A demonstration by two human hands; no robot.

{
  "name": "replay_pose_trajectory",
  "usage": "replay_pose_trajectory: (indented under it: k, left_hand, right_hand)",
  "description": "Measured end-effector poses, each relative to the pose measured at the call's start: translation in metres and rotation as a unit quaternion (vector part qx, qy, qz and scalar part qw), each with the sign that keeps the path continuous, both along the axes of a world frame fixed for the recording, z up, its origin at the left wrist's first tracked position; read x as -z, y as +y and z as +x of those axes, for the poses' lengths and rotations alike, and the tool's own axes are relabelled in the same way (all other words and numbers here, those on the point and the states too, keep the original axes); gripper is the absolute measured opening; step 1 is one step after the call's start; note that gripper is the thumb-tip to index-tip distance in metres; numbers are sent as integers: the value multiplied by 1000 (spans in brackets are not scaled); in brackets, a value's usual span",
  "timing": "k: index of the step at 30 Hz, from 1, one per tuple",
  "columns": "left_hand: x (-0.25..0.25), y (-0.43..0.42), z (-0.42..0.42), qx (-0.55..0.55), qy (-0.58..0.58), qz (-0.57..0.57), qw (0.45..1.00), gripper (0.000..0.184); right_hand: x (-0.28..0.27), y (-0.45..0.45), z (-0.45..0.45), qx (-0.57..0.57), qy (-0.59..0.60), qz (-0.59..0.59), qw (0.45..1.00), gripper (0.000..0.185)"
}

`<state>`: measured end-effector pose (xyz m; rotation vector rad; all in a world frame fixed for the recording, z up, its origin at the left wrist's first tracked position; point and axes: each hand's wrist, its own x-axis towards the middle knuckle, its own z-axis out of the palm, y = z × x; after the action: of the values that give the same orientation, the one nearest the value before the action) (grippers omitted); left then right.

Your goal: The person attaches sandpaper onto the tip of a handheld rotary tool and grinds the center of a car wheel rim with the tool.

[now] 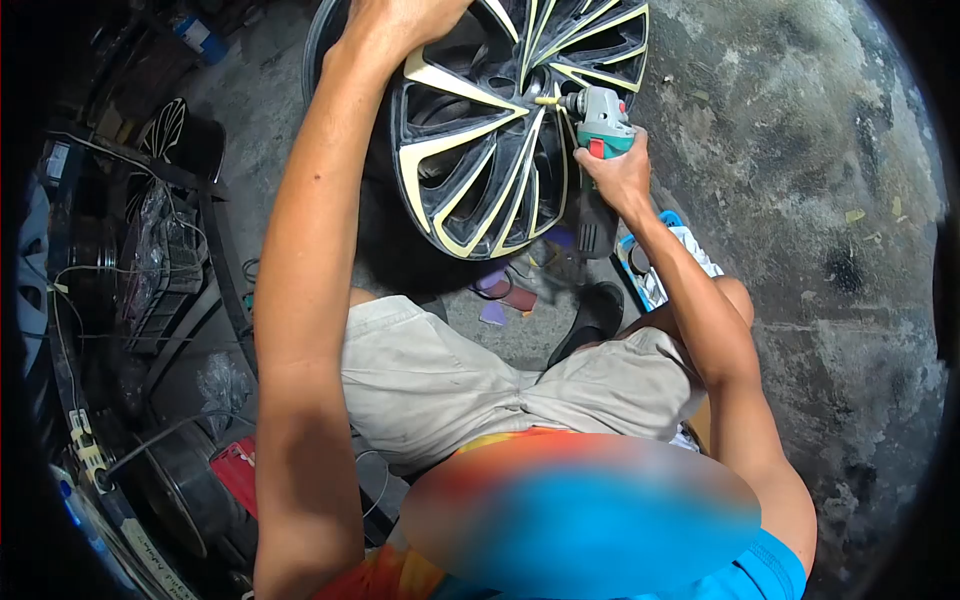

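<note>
A black wheel rim (470,150) with pale yellow spoke faces lies before me at the top centre. My right hand (622,178) is wrapped round a green and grey power tool (603,118) with a red button. The tool's yellow tip (547,100) points left, at the spokes near the rim's hub; whether it touches them I cannot tell. At the top edge of the view, my left hand (420,18) rests over the rim's upper left side, its fingers mostly cut off by the frame and hidden.
Purple and brown scraps (492,312) lie on the floor below the rim. A blue-edged box (640,262) stands beside my right forearm. On the left are a metal rack (185,175), other wheels (165,130), cables and a power strip (88,448). A red object (237,470) sits low left.
</note>
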<state>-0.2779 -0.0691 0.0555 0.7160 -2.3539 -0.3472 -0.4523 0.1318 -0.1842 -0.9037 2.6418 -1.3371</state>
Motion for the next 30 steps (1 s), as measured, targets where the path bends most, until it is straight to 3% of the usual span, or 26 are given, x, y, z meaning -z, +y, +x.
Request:
replay_pose_trajectory:
  k: [4,7,12,15,17,19,21,22,23,26,27,30]
  left_hand:
    - [2,9,-2,21,28,-18,999,38]
    - [5,10,-4,27,47,-48,997,38]
    - [11,17,-4,47,136,-155,977,33]
    - [9,28,-4,58,171,-292,939,31]
    - [26,47,-12,152,280,-388,865,24]
    - [44,103,4,220,144,-239,935,21]
    - [82,143,4,260,50,-102,959,21]
    - [102,155,2,272,-18,62,960,27]
    - [123,161,-2,275,-85,227,931,34]
    - [201,154,-29,244,-71,486,836,63]
    - [197,152,-36,239,-80,562,788,89]
    - [183,148,-55,224,-58,685,691,107]
  right_hand:
    - [0,11,-15,7,-133,-5,991,99]
    - [-6,30,-22,29,-158,-17,987,98]
    - [-14,56,-33,20,-182,-101,978,63]
    - [-6,64,-42,34,-165,-112,979,59]
    - [-7,68,-48,30,-190,-92,977,76]
    - [-9,70,-48,30,-198,-78,977,85]
    - [-14,68,-45,32,-187,-74,979,87]
    - [-16,65,-42,29,-192,-79,978,87]
    - [-16,63,-39,27,-197,-82,977,87]
    - [-27,61,-22,17,-205,-77,976,86]
    - [-31,58,-16,14,-206,-78,975,86]
    - [-22,51,-10,-2,-240,-122,963,77]
